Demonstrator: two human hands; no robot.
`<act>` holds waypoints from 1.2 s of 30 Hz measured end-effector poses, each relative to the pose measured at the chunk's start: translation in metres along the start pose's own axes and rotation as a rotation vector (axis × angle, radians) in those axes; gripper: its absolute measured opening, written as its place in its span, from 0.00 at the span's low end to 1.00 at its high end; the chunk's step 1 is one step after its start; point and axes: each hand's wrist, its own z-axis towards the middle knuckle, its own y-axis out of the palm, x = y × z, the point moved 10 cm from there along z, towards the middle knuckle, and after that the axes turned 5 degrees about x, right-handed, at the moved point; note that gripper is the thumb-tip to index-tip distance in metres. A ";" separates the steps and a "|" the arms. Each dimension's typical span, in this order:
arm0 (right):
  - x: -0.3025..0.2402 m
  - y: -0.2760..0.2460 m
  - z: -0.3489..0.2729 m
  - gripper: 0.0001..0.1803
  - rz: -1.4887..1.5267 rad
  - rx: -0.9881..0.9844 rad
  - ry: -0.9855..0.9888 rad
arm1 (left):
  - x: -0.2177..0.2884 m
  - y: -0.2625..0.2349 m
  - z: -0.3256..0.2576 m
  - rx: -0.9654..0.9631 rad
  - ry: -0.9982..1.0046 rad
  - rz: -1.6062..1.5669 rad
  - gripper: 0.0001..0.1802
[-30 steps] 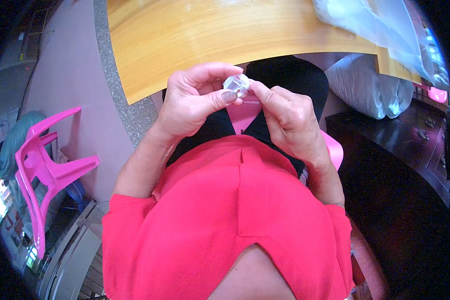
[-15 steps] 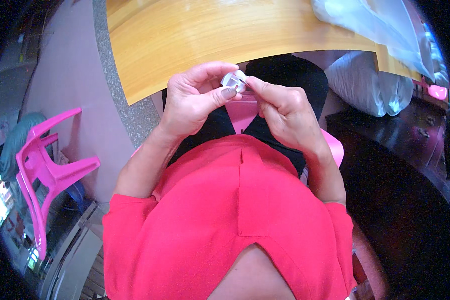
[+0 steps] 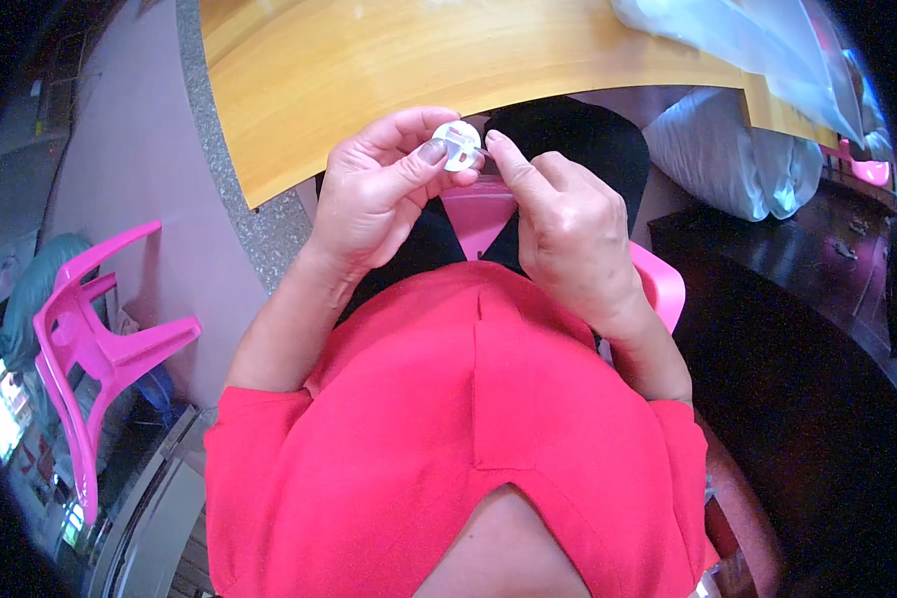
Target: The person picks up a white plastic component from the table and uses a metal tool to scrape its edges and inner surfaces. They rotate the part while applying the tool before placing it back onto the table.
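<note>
Just beyond my lap, near the table's edge, my left hand (image 3: pixel 384 184) pinches a small round white plastic piece (image 3: pixel 459 147) between thumb and fingers. Its flat face, with several slots or openings, is turned up toward me. My right hand (image 3: pixel 573 219) is at the piece's right rim, index finger stretched toward it and the other fingers curled. A thin, dark sliver shows between that fingertip and the rim, too small to name. The right thumb is hidden under the hand.
A wooden table (image 3: pixel 369 80) lies ahead, with clear plastic sheeting (image 3: pixel 747 60) at its right. Full whitish bags (image 3: pixel 733 154) stand below it. At left, a pink plastic chair (image 3: pixel 105 349) is near the wall. A dark surface (image 3: pixel 767 299) is at right.
The white piece has been tilted so its round face shows. My right index finger has straightened from its bent grip, and the right hand has drawn slightly back.
</note>
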 end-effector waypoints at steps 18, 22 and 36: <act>-0.004 0.000 -0.001 0.19 -0.192 0.025 -0.089 | -0.009 0.003 0.000 0.005 -0.039 -0.037 0.14; -0.007 0.004 -0.002 0.19 -0.287 -0.006 -0.119 | -0.009 0.005 0.000 0.007 -0.015 -0.026 0.13; -0.006 0.010 -0.002 0.24 -0.332 -0.159 -0.106 | -0.007 0.005 0.001 0.022 0.120 0.152 0.14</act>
